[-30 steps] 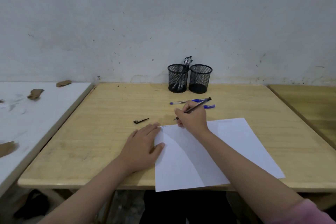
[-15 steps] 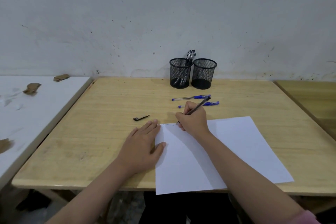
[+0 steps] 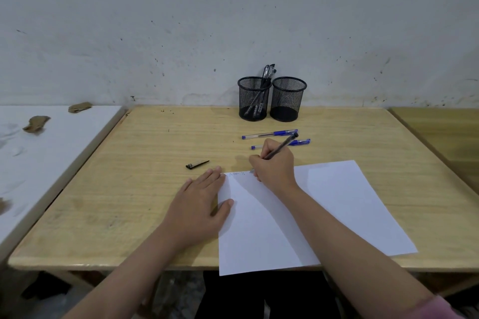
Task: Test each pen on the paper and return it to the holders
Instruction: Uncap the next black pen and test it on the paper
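You are sitting at a wooden table (image 3: 129, 189) with a white sheet of paper (image 3: 324, 215) lying on it, its near edge hanging over the table's front. Your left hand (image 3: 199, 204) is lying flat, fingers straight, pressing the paper's left edge. Your right hand (image 3: 274, 167) is gripping a black pen (image 3: 281, 146) at the paper's top edge, beside faint scribbles. Two mesh holders (image 3: 287, 98) are standing by the wall, the left one containing pens. Two blue pens (image 3: 269, 134) are lying in front of them, and a black cap (image 3: 197, 164) is lying left of the paper.

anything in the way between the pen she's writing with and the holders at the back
Only loosely. Two blue pens lie flat on the table between the right hand holding the black pen and the mesh holders; lifting over them clears both.
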